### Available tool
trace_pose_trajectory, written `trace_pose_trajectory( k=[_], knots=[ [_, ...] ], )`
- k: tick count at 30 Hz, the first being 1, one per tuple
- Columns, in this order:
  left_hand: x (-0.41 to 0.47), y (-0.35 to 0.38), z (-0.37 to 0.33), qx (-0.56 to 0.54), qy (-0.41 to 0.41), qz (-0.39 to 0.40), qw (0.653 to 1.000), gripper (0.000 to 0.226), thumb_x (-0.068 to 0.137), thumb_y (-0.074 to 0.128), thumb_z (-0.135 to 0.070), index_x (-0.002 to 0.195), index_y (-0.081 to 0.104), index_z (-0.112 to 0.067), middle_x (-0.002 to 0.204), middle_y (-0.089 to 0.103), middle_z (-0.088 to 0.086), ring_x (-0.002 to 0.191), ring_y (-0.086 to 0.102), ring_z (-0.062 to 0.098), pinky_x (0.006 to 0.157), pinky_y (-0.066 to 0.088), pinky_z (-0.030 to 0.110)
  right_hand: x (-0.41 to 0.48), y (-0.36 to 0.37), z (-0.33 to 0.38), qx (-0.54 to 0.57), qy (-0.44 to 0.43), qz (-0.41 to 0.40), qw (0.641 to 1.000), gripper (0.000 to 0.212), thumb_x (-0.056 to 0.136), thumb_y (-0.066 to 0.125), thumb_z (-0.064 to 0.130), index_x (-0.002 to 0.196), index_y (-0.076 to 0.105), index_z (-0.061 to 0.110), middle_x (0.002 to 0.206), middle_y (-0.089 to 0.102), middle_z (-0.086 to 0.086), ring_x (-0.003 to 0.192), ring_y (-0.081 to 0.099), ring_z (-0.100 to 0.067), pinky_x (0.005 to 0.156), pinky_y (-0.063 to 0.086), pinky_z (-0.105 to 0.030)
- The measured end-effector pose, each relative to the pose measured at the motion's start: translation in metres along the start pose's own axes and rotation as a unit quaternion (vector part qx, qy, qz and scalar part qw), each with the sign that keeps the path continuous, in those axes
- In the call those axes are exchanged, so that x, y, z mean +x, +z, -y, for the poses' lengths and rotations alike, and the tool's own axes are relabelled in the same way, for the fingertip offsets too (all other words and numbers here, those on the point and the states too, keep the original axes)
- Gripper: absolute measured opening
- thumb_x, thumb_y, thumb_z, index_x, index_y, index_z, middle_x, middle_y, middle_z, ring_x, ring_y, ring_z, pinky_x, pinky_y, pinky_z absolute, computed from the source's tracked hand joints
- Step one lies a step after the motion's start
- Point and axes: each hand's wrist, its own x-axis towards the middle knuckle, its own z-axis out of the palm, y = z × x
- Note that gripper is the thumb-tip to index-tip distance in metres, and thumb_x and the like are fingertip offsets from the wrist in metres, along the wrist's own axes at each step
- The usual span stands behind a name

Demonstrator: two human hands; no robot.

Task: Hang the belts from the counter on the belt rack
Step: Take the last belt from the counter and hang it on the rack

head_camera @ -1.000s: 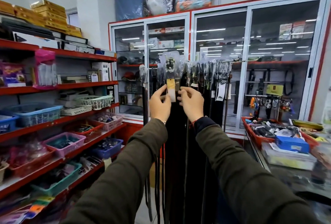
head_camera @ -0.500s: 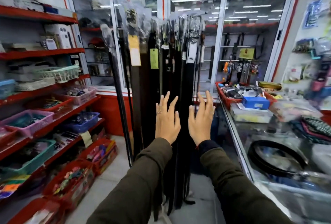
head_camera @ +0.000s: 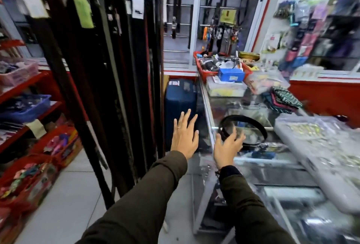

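At the far left stand red shelves [head_camera: 29, 86] with plastic baskets of small goods, all blurred. Next to them, a little to the right, many dark belts [head_camera: 116, 68] hang down in a dense row with paper tags near their tops; the rack that carries them is out of the picture at the top. To the right of the hanging belts, a blue suitcase [head_camera: 180, 103] stands on the floor against the end of the counter. In front of it is the left hand [head_camera: 185, 136], flat and fully open with the fingers spread, a ring on one finger, holding nothing. Just to its right is the right hand [head_camera: 226, 148], also open with the fingers a little bent, above the near-left edge of the glass counter [head_camera: 272, 169]; its fingertips overlap a black coiled belt [head_camera: 243, 125] that lies on the glass, but they do not grip it. Farther right on the counter lies a grey tray [head_camera: 321, 156], and at the far end sits a red basket [head_camera: 206, 72].
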Motion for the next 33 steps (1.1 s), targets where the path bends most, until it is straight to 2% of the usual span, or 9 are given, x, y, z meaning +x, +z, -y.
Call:
trace_pose_trajectory(
  k=[7,11,13,16,18,21,26,29,33],
  knots=[
    [0.033,0.072,-0.051,-0.054,0.037,0.216,0.974,0.055,0.106,0.031,-0.018,0.157,0.013,-0.012,0.167,0.01,0.005,0.156,-0.001,0.023,0.126,0.001,0.046,0.041,-0.045,-0.064,0.131,0.244,-0.076,0.958,0.056,0.099,0.045,0.009,0.15,0.028,-0.003,0.157,0.024,-0.027,0.143,0.031,-0.041,0.114,0.028,-0.04],
    [0.055,0.111,-0.085,0.012,0.089,0.33,0.94,0.056,0.107,0.031,-0.024,0.157,0.01,-0.01,0.167,0.014,0.008,0.155,0.003,0.026,0.126,0.0,0.046,0.061,-0.056,-0.083,0.21,0.29,-0.093,0.929,0.036,0.093,0.048,0.012,0.124,0.055,-0.005,0.126,0.061,-0.027,0.109,0.058,-0.036,0.096,0.042,-0.042],
    [0.059,0.128,-0.099,0.046,0.1,0.358,0.927,0.058,0.106,0.034,-0.026,0.156,0.014,-0.007,0.164,0.022,0.014,0.154,0.013,0.029,0.126,0.003,0.048,0.072,-0.059,-0.095,0.241,0.29,-0.086,0.922,0.031,0.087,0.049,0.021,0.107,0.058,-0.002,0.105,0.061,-0.02,0.093,0.053,-0.027,0.084,0.047,-0.041],
    [0.058,0.144,-0.111,0.077,0.1,0.346,0.93,0.053,0.103,0.042,-0.025,0.15,0.031,-0.004,0.149,0.044,0.021,0.139,0.04,0.037,0.118,0.027,0.047,0.078,-0.07,-0.096,0.283,0.302,-0.021,0.91,0.008,0.1,0.037,0.014,0.103,0.042,0.008,0.097,0.047,-0.015,0.07,0.048,-0.019,0.055,0.045,-0.008],
    [0.057,0.149,-0.115,0.088,0.091,0.337,0.933,0.045,0.101,0.045,-0.02,0.143,0.044,-0.006,0.139,0.051,0.02,0.128,0.05,0.04,0.107,0.041,0.048,0.082,-0.072,-0.099,0.301,0.304,-0.042,0.903,0.008,0.102,0.033,0.007,0.104,0.041,0.008,0.08,0.048,-0.009,0.06,0.047,-0.007,0.055,0.043,-0.013],
    [0.055,0.147,-0.118,0.099,0.082,0.324,0.937,0.034,0.098,0.045,-0.011,0.13,0.058,-0.009,0.126,0.056,0.018,0.117,0.057,0.041,0.093,0.051,0.051,0.081,-0.077,-0.1,0.305,0.321,-0.066,0.894,0.02,0.1,0.034,-0.001,0.096,0.05,0.01,0.076,0.05,-0.005,0.065,0.05,-0.013,0.062,0.044,-0.027],
    [0.039,0.132,-0.114,0.059,0.074,0.279,0.956,0.03,0.097,0.048,-0.014,0.121,0.066,-0.014,0.119,0.062,0.017,0.108,0.062,0.041,0.088,0.053,0.048,0.074,-0.089,-0.102,0.407,0.351,0.005,0.843,0.031,0.102,0.036,0.002,0.075,0.045,0.016,0.048,0.064,0.004,0.055,0.063,-0.009,0.061,0.053,-0.02],
    [0.022,0.118,-0.102,0.016,0.042,0.229,0.973,0.032,0.097,0.048,-0.016,0.124,0.066,-0.019,0.12,0.061,0.011,0.108,0.061,0.036,0.088,0.053,0.045,0.061,-0.086,-0.083,0.466,0.361,-0.01,0.808,0.027,0.093,0.048,-0.012,0.075,0.047,0.008,0.072,0.062,-0.014,0.067,0.062,-0.02,0.063,0.057,-0.029],
    [0.006,0.098,-0.083,-0.091,-0.019,0.14,0.986,0.033,0.096,0.051,-0.016,0.126,0.066,-0.02,0.12,0.064,0.006,0.109,0.062,0.028,0.091,0.052,0.04,0.045,-0.079,-0.051,0.468,0.304,0.058,0.828,0.013,0.093,0.056,-0.005,0.101,0.058,0.005,0.086,0.065,-0.01,0.076,0.062,-0.017,0.068,0.054,-0.023]
  ],
)
